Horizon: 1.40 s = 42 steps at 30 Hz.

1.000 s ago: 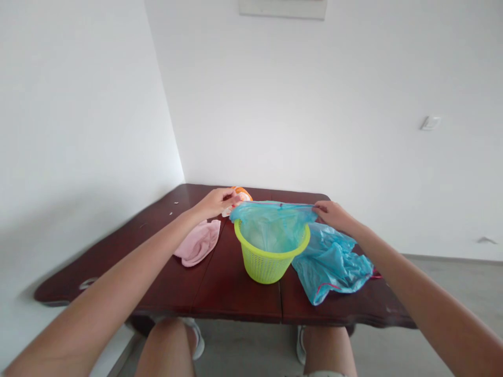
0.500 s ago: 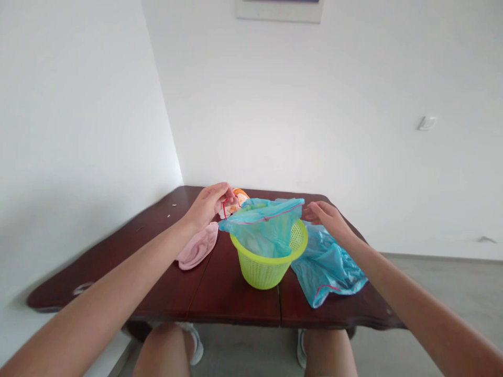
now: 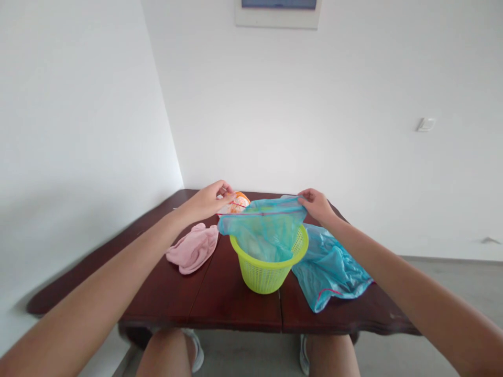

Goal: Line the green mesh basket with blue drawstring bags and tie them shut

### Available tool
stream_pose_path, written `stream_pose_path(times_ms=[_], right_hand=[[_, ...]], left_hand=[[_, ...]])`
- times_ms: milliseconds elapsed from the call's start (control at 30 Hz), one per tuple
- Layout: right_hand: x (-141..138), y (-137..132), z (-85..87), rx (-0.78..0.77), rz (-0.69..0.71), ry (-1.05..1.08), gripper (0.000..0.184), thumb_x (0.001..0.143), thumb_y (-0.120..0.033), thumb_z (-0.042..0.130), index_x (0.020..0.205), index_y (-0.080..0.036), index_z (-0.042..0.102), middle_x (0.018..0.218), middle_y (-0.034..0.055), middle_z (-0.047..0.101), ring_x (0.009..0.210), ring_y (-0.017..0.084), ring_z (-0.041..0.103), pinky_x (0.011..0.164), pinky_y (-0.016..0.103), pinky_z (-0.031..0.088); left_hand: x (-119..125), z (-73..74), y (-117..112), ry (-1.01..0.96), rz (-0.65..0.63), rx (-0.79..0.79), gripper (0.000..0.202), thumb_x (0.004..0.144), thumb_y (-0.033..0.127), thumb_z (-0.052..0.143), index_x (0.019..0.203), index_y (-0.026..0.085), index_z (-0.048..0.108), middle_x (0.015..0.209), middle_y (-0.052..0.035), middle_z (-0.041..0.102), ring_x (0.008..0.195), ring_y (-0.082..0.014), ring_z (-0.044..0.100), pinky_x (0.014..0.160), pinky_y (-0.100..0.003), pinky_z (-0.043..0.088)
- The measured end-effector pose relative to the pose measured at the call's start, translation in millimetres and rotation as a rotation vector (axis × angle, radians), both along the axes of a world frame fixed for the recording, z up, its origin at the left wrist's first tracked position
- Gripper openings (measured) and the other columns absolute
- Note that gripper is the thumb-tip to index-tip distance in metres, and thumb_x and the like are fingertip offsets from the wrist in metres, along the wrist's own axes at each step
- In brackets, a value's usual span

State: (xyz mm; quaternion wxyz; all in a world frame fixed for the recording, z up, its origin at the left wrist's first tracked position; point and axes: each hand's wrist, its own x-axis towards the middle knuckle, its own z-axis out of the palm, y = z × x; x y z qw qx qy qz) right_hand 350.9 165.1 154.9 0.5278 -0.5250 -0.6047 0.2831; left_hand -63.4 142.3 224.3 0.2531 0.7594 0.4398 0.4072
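A lime-green plastic basket (image 3: 267, 272) stands on the dark wooden table (image 3: 220, 298). A thin blue plastic bag (image 3: 263, 225) with a red drawstring hangs into it, its mouth stretched wide above the rim. My left hand (image 3: 210, 199) pinches the bag's left edge and the red string. My right hand (image 3: 314, 204) pinches the bag's right edge. Both hands are closed on the bag, held a little above the basket.
A second blue bag (image 3: 330, 267) lies crumpled on the table right of the basket. A pink cloth (image 3: 192, 248) lies to the left. An orange and white object (image 3: 238, 203) sits behind my left hand. White walls close in at the left and back. My knees show below the table edge.
Both hands have lifted the bag's mouth higher and pulled it taut again after it slackened. The view has shifted slightly.
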Motion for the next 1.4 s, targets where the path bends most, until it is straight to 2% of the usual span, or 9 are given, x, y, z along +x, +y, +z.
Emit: stream_pose_path(times_ms=[133,333,467,633,833,1033,1167,1300,1400], right_hand=[[17,-29,-0.4,0.098,0.026,-0.063,0.04,0.075,-0.024,0.081,0.114,-0.021,0.078,0.099,0.0072,0.077,0.089,0.023,0.071,0.083,0.038,0.061],[32,-83,-1.3,-0.186,0.13,-0.129,0.024,0.073,-0.031,0.081,0.092,-0.023,0.069,0.077,-0.0009,0.068,0.068,0.016,0.059,0.059,0.028,0.045],[29,-106,-2.0,-0.192,0.175,-0.174,0.032,0.075,-0.036,0.084,0.092,-0.025,0.06,0.076,-0.0045,0.061,0.067,0.014,0.053,0.057,0.026,0.04],[28,-133,13.8,-0.218,0.373,-0.322,0.051,0.088,-0.049,0.093,0.074,-0.025,0.049,0.069,-0.005,0.05,0.065,0.014,0.044,0.057,0.027,0.036],[43,-163,31.9,-0.473,0.738,-0.201,0.07,0.086,-0.083,0.092,0.07,-0.023,0.06,0.064,-0.0041,0.048,0.059,0.012,0.04,0.054,0.026,0.037],[34,-161,46.4,-0.119,0.46,0.151,0.066,0.098,-0.078,0.076,0.066,-0.027,0.049,0.09,0.0081,0.068,0.084,0.026,0.065,0.079,0.044,0.063],[32,-147,47.7,0.004,0.261,0.341,0.058,0.102,-0.065,0.072,0.069,-0.029,0.04,0.089,0.0083,0.07,0.097,0.032,0.07,0.1,0.055,0.064],[31,-141,36.1,-0.027,0.181,0.422,0.049,0.102,-0.066,0.072,0.081,-0.03,0.047,0.077,0.0029,0.059,0.079,0.028,0.062,0.082,0.046,0.06],[22,-142,27.6,-0.079,0.19,0.475,0.048,0.1,-0.067,0.076,0.086,-0.03,0.049,0.068,-0.0021,0.048,0.059,0.021,0.046,0.063,0.038,0.049]], left_hand=[[-37,-6.2,5,0.359,0.137,0.001,0.051,0.079,0.064,0.095,0.11,0.027,0.078,0.085,-0.0046,0.081,0.072,-0.028,0.074,0.062,-0.033,0.046],[-47,-13.6,13,0.378,0.189,0.042,0.039,0.073,0.057,0.094,0.096,0.029,0.079,0.092,-0.0071,0.085,0.079,-0.0306,0.076,0.064,-0.032,0.048],[-39,-2.5,-2,0.322,-0.029,-0.151,0.037,0.078,0.059,0.093,0.074,0.027,0.076,0.07,-0.0034,0.072,0.059,-0.0229,0.061,0.056,-0.03,0.04],[-42,13.3,-25,0.228,-0.465,-0.409,0.047,0.084,0.064,0.1,0.073,0.024,0.078,0.069,-0.0035,0.063,0.058,-0.0169,0.051,0.053,-0.026,0.036],[-50,-0.7,-15,-0.302,-0.558,-0.515,0.062,0.09,0.071,0.097,0.074,0.021,0.065,0.061,0.0062,0.033,0.051,-0.0077,0.022,0.043,-0.018,0.024],[-47,-2.1,-9,-0.747,-0.572,-0.548,0.049,0.101,0.058,0.092,0.079,0.021,0.069,0.061,0.0086,0.025,0.047,-0.0075,0.014,0.034,-0.016,0.013],[-40,-2.2,-22,-0.833,-0.565,-0.519,0.021,0.106,0.044,0.085,0.111,0.023,0.085,0.066,0.0064,0.045,0.044,-0.0055,0.021,0.034,-0.017,0.026],[-20,-14.5,-42,-0.781,-0.581,-0.425,0.063,0.088,0.029,0.097,0.147,0.042,0.078,0.095,0.0043,0.074,0.044,-0.0014,0.027,0.037,-0.016,0.033],[0,-24.8,-47,-0.763,-0.566,-0.346,0.08,0.084,0.036,0.102,0.157,0.048,0.071,0.126,-0.0013,0.085,0.045,0.0005,0.029,0.038,-0.017,0.033]])
